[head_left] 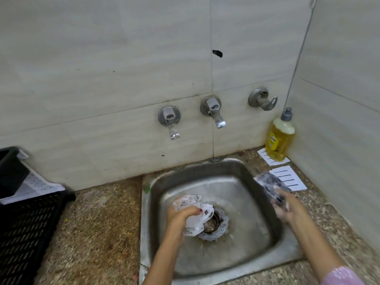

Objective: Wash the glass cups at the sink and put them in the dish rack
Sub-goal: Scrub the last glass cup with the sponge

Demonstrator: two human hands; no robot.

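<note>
Left hand (179, 220) curls its fingers (190, 211) round the glass cup (195, 221) over the drain (212, 225); right hand (284, 208) seemingly grips a scrubber (270, 183).

One view only, camera on the person's head, looking forward and down, close over the sink (145, 212), wall (123, 68) straight ahead

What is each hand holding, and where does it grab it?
The left hand grips the soapy glass cup round its side, over the sink. The right hand holds a foamy scrubber by its near end.
</note>
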